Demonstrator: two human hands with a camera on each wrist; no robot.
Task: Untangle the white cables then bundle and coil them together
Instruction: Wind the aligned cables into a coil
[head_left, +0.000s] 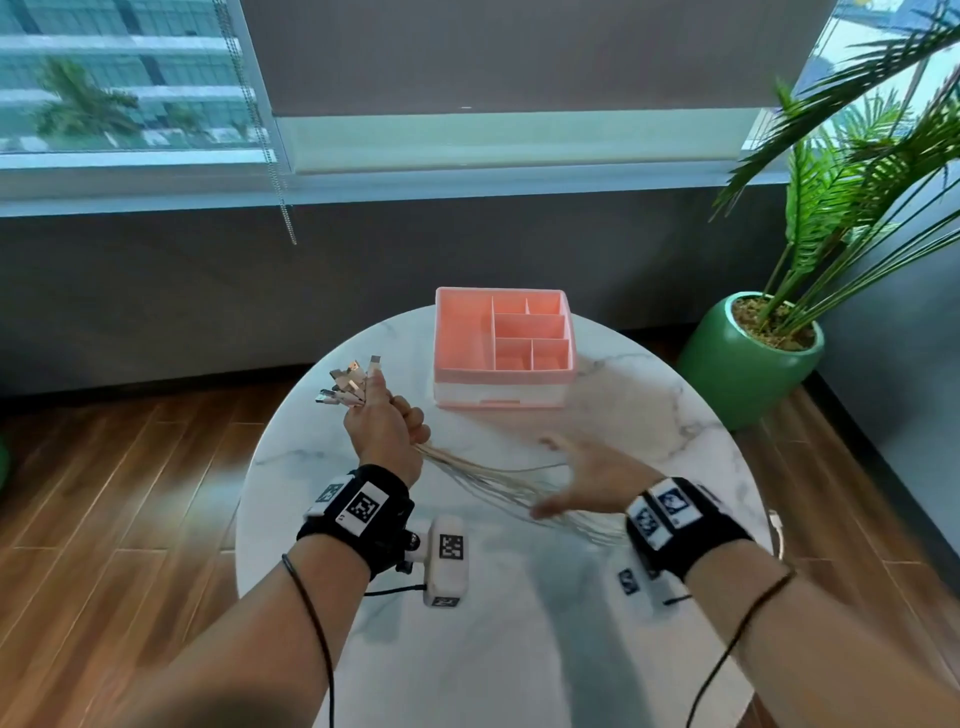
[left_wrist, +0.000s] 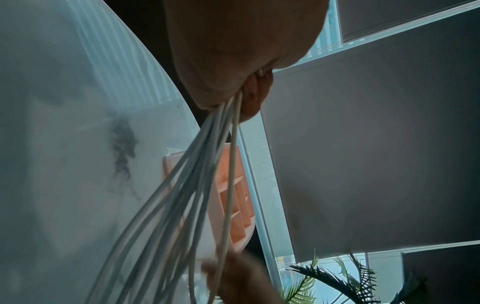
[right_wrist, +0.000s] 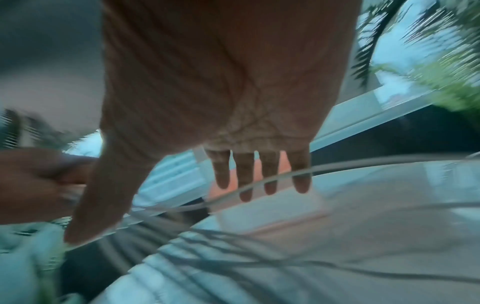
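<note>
With the plug ends gathered in the left hand, fist clamped round the white cables just below the connectors, all strands share one anchor point. My read: ends aligned first so the lengths can be combed out and coiled as one bundle.

Right hand is flat, fingers spread, gripping nothing. One strand crosses the fingers in the right wrist view; contact unclear, too much blur. Likely raking the strands apart.

Cables fan out from the bottom of the left fist, run low over the marble table toward the right hand and pass under it, toward the right wrist. Loose ends past that are hidden. Pink organiser sits behind, apart from both hands.
</note>
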